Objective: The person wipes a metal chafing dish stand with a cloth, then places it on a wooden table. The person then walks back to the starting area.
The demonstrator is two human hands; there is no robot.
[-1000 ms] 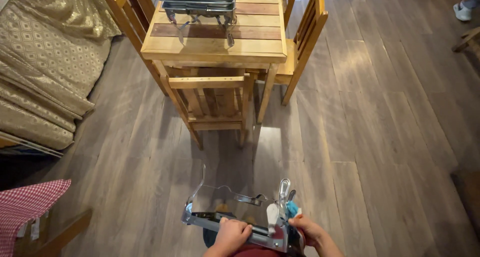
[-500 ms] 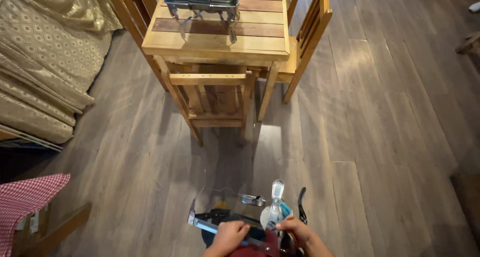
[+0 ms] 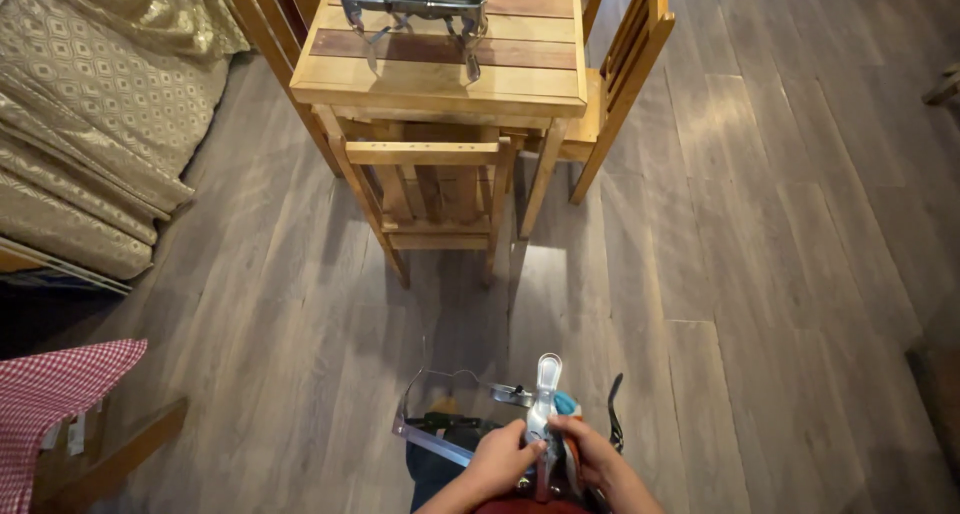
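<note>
both hands [image 3: 545,456] on white spray bottle [image 3: 545,399], w/ clear tray [image 3: 425,436]

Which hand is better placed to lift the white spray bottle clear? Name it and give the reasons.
Right, probably. The right hand wraps the white spray bottle just below its nozzle, beside the teal part. The left hand touches it lower down and also lies over the metal frame.

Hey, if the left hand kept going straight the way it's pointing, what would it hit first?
The left hand points up and right in the picture, and already touches the white spray bottle that both hands hold. Past that, probably only bare wooden floor; depth is unclear.
</note>
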